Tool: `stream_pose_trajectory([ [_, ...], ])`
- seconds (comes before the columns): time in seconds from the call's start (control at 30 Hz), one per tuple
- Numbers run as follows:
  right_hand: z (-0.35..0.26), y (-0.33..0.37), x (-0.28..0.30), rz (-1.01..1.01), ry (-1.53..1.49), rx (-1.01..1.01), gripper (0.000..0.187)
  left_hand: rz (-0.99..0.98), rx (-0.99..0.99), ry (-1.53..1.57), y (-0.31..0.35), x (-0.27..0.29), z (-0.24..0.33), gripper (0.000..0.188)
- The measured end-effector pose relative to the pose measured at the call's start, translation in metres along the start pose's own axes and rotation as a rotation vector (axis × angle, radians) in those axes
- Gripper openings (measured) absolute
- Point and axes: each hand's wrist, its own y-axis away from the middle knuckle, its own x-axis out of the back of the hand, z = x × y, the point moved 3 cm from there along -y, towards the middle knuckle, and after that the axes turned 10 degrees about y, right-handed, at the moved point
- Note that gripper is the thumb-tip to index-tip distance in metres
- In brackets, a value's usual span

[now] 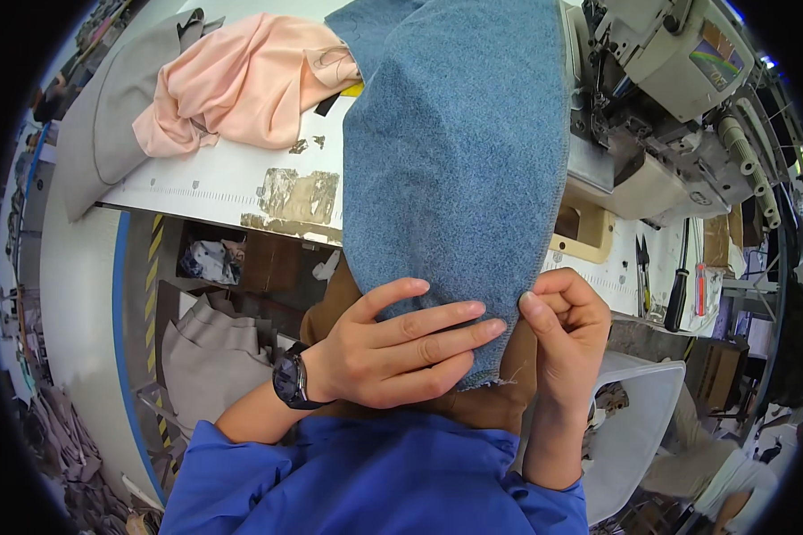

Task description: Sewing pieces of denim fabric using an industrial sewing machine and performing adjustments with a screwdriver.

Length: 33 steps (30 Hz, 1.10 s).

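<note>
A long piece of blue denim fabric (455,160) hangs over the table's front edge toward my lap. Its right edge carries a stitched seam, and loose threads fray at the lower end. My left hand (401,343) lies on the lower part of the denim with its fingers stretched and spread. Wrapped round that wrist is a dark watch (290,376). At the right edge of the denim, my right hand (567,334) pinches the seam between thumb and forefinger. To the right of the cloth stands an overlock-type sewing machine (656,116), part of it behind the denim.
Pink fabric (241,85) and grey fabric (120,107) lie on the white table (219,196) at left. Right of the denim are tweezers (642,272), a black screwdriver (678,285) and a red-handled tool (700,290). Below stands a whitish bin (638,428); grey cloth (214,352) sits under the table.
</note>
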Motion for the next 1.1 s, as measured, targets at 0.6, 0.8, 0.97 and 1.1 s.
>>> stream_pose_trajectory([
  [0.6,0.005,0.002,0.002,0.044,-0.139,-0.050,0.006,0.021,-0.061,0.021,0.003,-0.007,0.015,0.009],
  [0.8,0.001,0.002,0.000,0.063,-0.185,-0.029,0.005,0.067,-0.068,0.005,0.006,-0.008,0.021,0.011],
  [0.97,0.002,0.003,0.000,0.036,-0.191,-0.023,0.006,0.146,-0.045,0.020,0.014,-0.010,0.023,0.022],
  [1.1,-0.001,0.003,0.000,0.037,-0.187,-0.025,0.007,0.125,-0.046,0.022,0.013,-0.010,0.024,0.025],
])
